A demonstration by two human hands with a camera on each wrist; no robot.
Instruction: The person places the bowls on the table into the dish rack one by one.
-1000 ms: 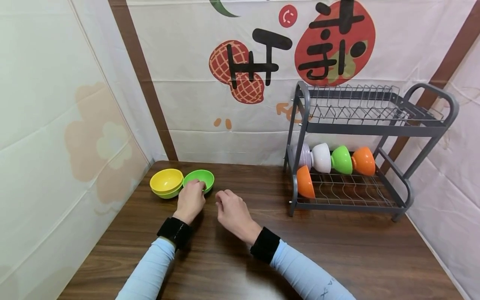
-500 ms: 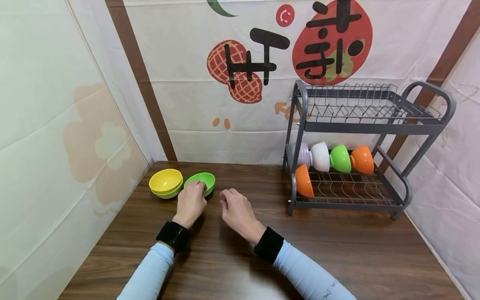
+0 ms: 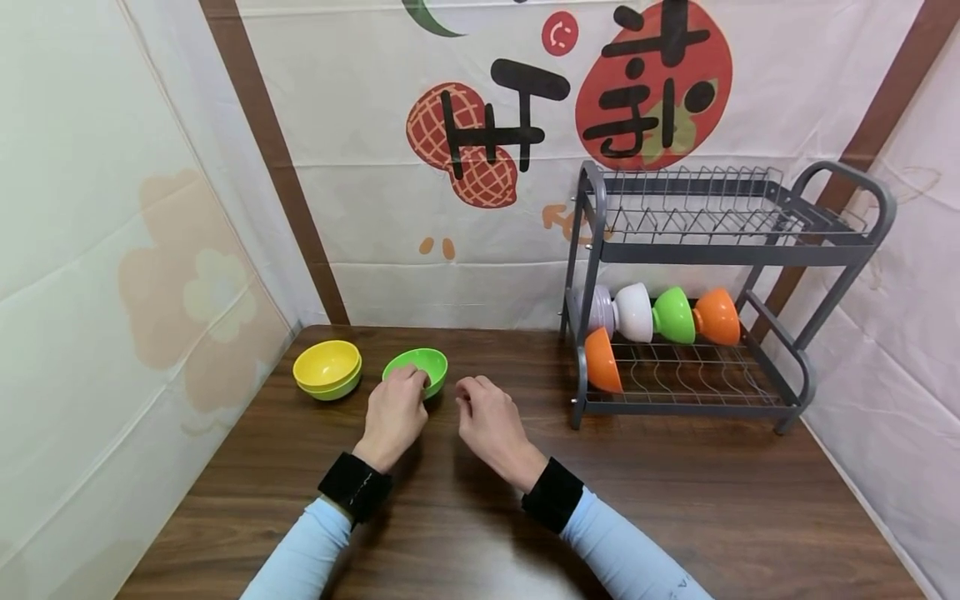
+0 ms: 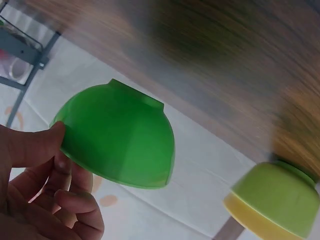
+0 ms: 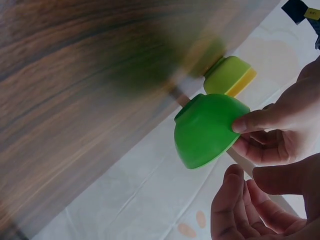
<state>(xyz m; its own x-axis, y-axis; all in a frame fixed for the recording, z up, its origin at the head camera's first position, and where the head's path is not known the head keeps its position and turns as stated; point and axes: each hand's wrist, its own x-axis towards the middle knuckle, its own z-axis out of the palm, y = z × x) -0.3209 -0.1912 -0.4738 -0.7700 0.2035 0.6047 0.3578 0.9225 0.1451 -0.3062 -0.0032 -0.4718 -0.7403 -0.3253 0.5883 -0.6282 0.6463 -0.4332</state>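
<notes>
My left hand (image 3: pixel 393 417) pinches the rim of a green bowl (image 3: pixel 423 360) between thumb and fingers. The left wrist view shows this bowl (image 4: pixel 117 132) from the side, with the thumb on its outer wall and the bowl close over the wooden table. Just right of it is my right hand (image 3: pixel 497 429), its fingers loosely curled and holding nothing. In the right wrist view that hand (image 5: pixel 255 205) is a short way from the bowl's rim. To the left, a yellow bowl (image 3: pixel 326 365) sits nested in a light green bowl (image 3: pixel 336 389).
A grey two-tier dish rack (image 3: pixel 735 254) stands at the right. On its lower tier, a lilac bowl (image 3: pixel 600 310), a white bowl (image 3: pixel 634 312), a green bowl (image 3: pixel 672 317) and an orange bowl (image 3: pixel 717 317) stand on edge, with another orange bowl (image 3: pixel 602 361) in front. Printed cloth hangs behind.
My left hand has moved a little right with the green bowl, widening the gap to the nested bowls. My right hand has also shifted slightly right.
</notes>
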